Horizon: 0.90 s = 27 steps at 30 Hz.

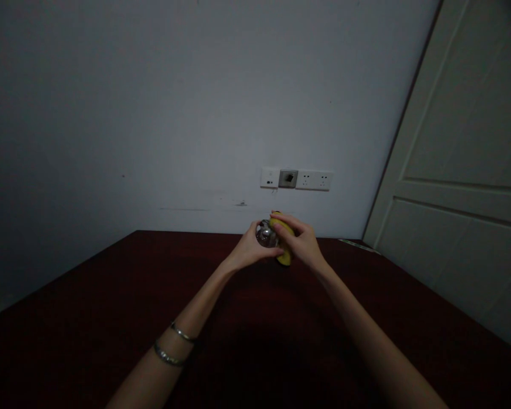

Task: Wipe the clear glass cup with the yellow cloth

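My left hand point(250, 249) is wrapped around a round, clear, shiny object that looks like a drinking glass point(266, 234), tipped on its side. In my right hand point(303, 241) is a yellow sponge point(285, 257) with a dark edge. Its upper end is pressed against the right side of the glass, beneath my right fingers and thumb. Part of the sponge hangs down below my left fingertips. Both hands are raised in front of me over the dark red table point(174, 284), close together. Dim light hides fine detail of the glass.
Behind the table's far edge stands a pale wall point(196, 113) with a row of sockets point(314, 180) and a grey switch plate point(288, 178). A white panelled door point(464, 170) is on the right. A thin flat strip point(360, 246) lies at the far right edge of the table.
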{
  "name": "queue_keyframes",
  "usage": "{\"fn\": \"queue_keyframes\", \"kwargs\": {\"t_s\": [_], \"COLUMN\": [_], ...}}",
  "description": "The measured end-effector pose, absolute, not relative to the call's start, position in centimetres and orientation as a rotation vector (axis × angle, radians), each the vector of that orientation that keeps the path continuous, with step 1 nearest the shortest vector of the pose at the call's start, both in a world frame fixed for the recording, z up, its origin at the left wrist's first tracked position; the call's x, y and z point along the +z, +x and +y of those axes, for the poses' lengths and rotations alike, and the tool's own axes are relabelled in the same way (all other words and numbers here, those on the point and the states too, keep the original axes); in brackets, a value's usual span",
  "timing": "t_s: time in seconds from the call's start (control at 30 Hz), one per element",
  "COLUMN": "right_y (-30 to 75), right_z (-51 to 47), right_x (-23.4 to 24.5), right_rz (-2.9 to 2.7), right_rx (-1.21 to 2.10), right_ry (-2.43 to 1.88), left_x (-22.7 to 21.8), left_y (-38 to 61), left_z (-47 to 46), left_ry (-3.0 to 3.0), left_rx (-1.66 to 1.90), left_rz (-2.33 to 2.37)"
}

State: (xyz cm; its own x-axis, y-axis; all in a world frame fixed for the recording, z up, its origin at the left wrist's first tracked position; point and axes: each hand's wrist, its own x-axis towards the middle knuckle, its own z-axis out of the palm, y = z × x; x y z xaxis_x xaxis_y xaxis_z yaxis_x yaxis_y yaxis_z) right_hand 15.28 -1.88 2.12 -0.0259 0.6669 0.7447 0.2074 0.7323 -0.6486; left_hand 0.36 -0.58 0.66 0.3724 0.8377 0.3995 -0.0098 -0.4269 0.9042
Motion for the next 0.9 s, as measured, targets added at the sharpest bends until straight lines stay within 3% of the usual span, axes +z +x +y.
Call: {"fn": "queue_keyframes", "kwargs": {"t_s": [0.23,0.4,0.63,0.9], "right_y": [15.5,17.1,16.1,16.0], "right_z": [-1.8,-2.2,-2.8,-2.1], "right_x": [2.0,2.2,1.6,1.3], "right_rz": [-1.606,-1.791,-1.92,-1.64], "right_rx": [0.54,0.852,0.462,0.633], "right_ry": [-0.686,-0.528,-0.69,-0.739], "left_x": [0.8,0.8,1.2,-0.2], "left_y": [0.4,-0.2,-0.3,-2.1], "left_z": [-1.1,-0.8,-0.9,0.7], "left_ry": [1.635,1.555,1.442,1.571], "left_rx": [1.034,0.914,0.85,0.688], "left_rz": [0.634,0.523,0.592,0.395]}}
